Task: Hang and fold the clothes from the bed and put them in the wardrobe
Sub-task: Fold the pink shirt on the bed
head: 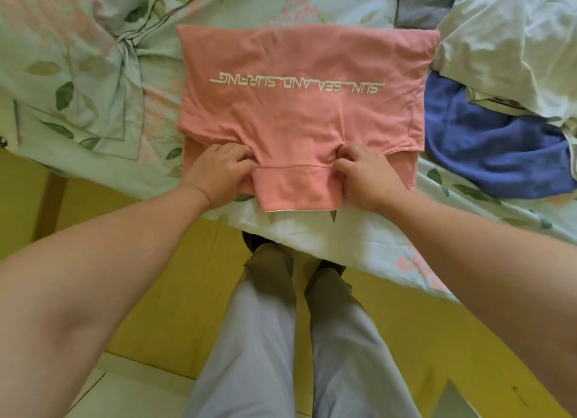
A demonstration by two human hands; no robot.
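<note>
- While both arms reach forward from the bottom of the view, the left hand [218,174] and the right hand [365,177] rest side by side on the near edge of a pink shirt [299,120], with a gap between them.
- Left hand: knuckles up, fingers curled inward, pinching a small bunch of pink cloth.
- Right hand: the same pose mirrored, fingers curled and pinching the cloth on its own side.
- Between the two hands runs a stitched seam. Just nearer than the seam, a narrow pink band [296,192] lies toward the person at the edge of the bed.
- Beyond the fingertips the shirt lies flat, folded into a rough rectangle that spreads wider than both hands together.
- White print [296,83] crosses the shirt's middle, beyond the hands. It is upside down from this view and reads SUN SEA AND SURFING.
- Under the shirt and the hands is a pale green sheet [78,74] with leaves and pink flowers, rumpled beyond the left hand.
- Outward from the right hand, a crumpled blue garment [487,149] lies just beside the shirt's edge.
- Farther beyond that hand a white garment [515,42] lies heaped, overlapping the blue one.
- A grey cloth [418,8] shows at the far edge.
- Nearer than the hands, below the arms, are pale grey trousers [271,355] and a yellow floor [131,245].
</note>
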